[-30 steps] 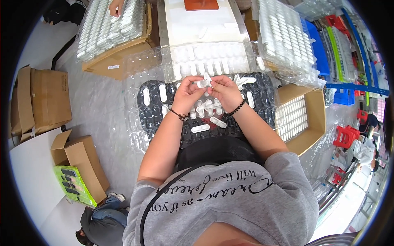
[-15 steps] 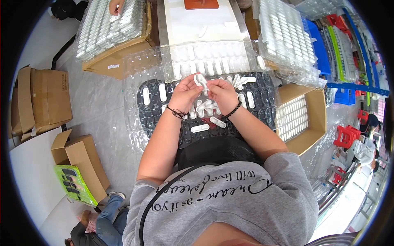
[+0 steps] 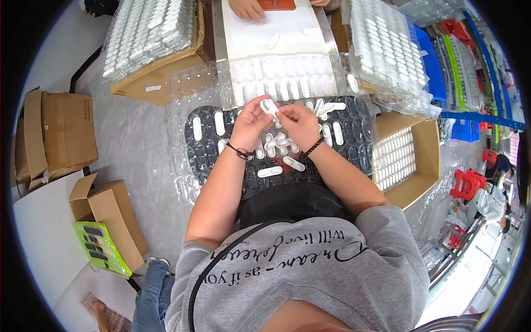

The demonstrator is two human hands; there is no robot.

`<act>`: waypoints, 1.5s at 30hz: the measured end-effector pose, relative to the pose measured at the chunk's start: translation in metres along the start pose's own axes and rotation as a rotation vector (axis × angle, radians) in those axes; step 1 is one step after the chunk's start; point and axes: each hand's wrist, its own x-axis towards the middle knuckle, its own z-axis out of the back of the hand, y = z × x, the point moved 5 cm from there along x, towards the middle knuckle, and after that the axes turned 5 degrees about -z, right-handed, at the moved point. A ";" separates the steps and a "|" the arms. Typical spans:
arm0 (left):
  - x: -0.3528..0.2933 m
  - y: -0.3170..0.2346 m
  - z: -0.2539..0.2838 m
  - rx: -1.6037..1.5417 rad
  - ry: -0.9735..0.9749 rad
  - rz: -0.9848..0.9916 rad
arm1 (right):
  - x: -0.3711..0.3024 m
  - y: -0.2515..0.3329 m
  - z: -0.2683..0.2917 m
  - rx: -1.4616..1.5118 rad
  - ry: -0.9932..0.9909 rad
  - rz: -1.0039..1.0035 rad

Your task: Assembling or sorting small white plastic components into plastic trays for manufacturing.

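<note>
White piece point(image 3: 267, 106), gripped by the fingers of both left hand point(image 3: 249, 125) and right hand point(image 3: 301, 127) above the black tray point(image 3: 354, 141), now turned oval face outward, suggesting its handling is unfinished.

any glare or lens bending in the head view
In the head view, fisheye distortion bends the blue shelving near the rim; in the head view, glints speckle the clear plastic trays; also in the head view, the held white piece shows little fine detail.
</note>
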 end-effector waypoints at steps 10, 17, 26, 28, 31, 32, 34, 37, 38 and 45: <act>-0.002 0.004 0.010 -0.096 -0.129 0.169 | -0.004 0.040 0.007 -0.476 0.152 0.546; -0.004 0.009 0.002 0.305 0.023 0.019 | -0.002 0.042 0.011 -0.515 0.166 0.533; -0.007 0.006 -0.001 0.306 -0.074 -0.070 | -0.002 0.032 0.008 -0.660 0.289 0.326; -0.009 0.003 -0.004 0.296 -0.086 -0.096 | -0.002 0.031 0.007 -0.654 0.281 0.481; -0.012 0.000 -0.005 0.366 -0.106 -0.040 | -0.001 0.029 0.007 -0.679 0.330 0.466; -0.012 -0.002 -0.006 0.359 -0.096 -0.057 | -0.002 0.031 0.007 -0.680 0.331 0.466; -0.012 -0.005 -0.005 0.349 -0.087 -0.074 | -0.003 0.034 0.006 -0.656 0.360 0.397; -0.011 -0.003 -0.002 0.384 -0.006 -0.007 | -0.006 0.038 0.007 -0.711 0.405 0.325; -0.011 -0.002 -0.003 0.392 0.000 0.014 | -0.004 0.038 0.010 -0.715 0.399 0.322; 0.000 0.013 0.000 0.252 -0.037 -0.145 | 0.115 0.024 0.045 -0.416 0.070 -0.045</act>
